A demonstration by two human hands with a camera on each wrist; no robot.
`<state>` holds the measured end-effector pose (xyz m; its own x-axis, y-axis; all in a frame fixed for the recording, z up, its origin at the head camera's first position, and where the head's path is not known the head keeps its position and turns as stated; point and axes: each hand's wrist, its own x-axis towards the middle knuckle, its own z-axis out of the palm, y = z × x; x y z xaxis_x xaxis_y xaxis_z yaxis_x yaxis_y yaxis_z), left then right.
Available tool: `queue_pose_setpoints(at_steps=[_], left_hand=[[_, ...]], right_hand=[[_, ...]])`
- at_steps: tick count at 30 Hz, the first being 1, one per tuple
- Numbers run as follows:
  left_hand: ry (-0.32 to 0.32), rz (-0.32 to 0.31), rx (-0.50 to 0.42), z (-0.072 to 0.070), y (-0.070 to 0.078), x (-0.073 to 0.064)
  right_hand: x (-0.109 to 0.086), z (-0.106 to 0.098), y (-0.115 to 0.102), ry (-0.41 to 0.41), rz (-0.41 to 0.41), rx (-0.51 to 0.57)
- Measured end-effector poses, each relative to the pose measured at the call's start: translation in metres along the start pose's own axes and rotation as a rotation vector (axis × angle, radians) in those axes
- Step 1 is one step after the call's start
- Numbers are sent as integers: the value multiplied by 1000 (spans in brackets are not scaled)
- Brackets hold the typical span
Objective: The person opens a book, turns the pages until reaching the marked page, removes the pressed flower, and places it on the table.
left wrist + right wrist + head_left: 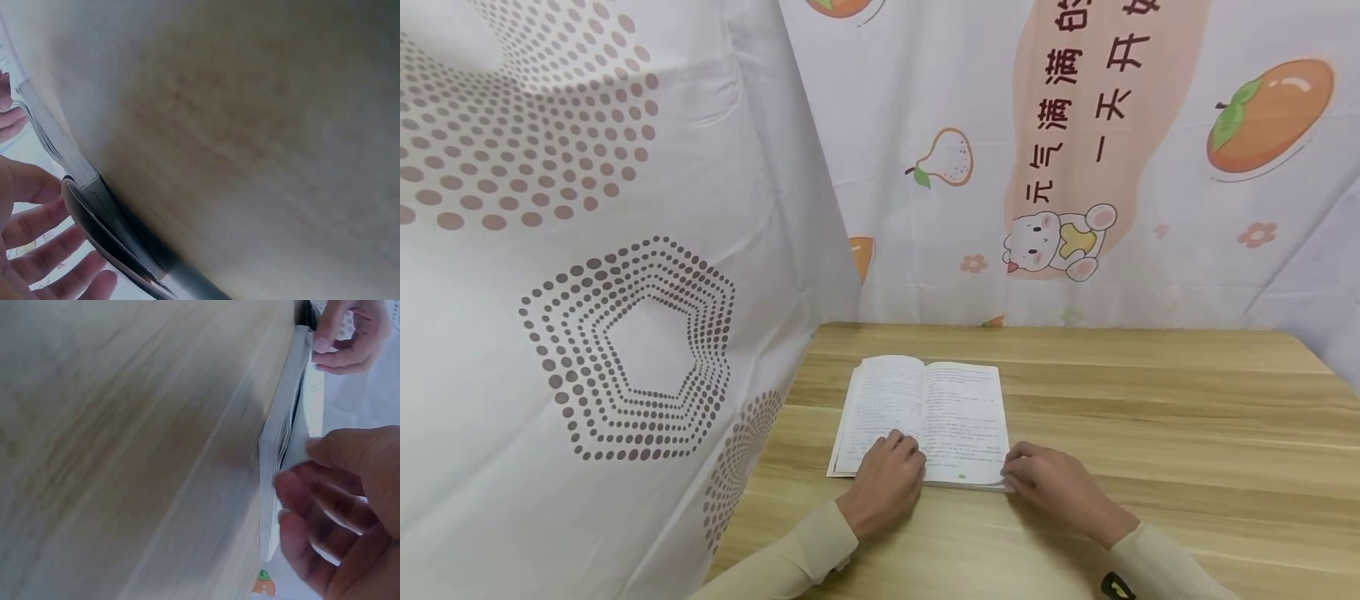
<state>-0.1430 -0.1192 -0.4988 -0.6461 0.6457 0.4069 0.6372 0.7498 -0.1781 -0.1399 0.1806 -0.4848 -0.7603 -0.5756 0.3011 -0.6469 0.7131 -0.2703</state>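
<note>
While both arms in cream-coloured sleeves (801, 550) reach forward from the near side, an opened paperback book with white printed pages (925, 404) lies on the light brown wooden table (1157, 417), toward its left end. The person's left hand (889, 475) rests on the near part of the book, beside the middle fold, with its fingers loosely bent and somewhat apart, gripping nothing. At the near right corner of the book, the right hand (1063, 490) is narrow: thumb and fingertips pinch the slightly raised corner of the right page (966, 429). On the left hangs a white cloth with brown dots (760, 275); on the far side, a white cloth with orange fruits and dark writing (910, 92).
</note>
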Motion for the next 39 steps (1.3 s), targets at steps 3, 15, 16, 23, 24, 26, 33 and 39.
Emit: queue_pose_setpoints(at_steps=[3, 15, 16, 23, 24, 26, 33, 39], left_hand=[[-11, -10, -36, -1, 0, -1], [-71, -16, -74, 0, 2, 1], [-69, -17, -71, 0, 2, 2], [-67, -30, -46, -2, 2, 4], [-73, -35, -45, -2, 2, 4], [-84, -44, -50, -3, 2, 5], [-83, -51, -62, -5, 1, 5], [9, -92, -148, -6, -4, 2]], right_hand=[[1, 2, -1, 28, -35, -54], [3, -3, -2, 76, -54, -31], [3, -4, -2, 70, -41, -8], [9, -10, -6, 163, -18, 73], [10, -11, -6, 180, -30, 70], [12, -11, -7, 209, -43, 66], [16, -13, -9, 335, 3, 117], [14, -13, -7, 262, 105, 147]])
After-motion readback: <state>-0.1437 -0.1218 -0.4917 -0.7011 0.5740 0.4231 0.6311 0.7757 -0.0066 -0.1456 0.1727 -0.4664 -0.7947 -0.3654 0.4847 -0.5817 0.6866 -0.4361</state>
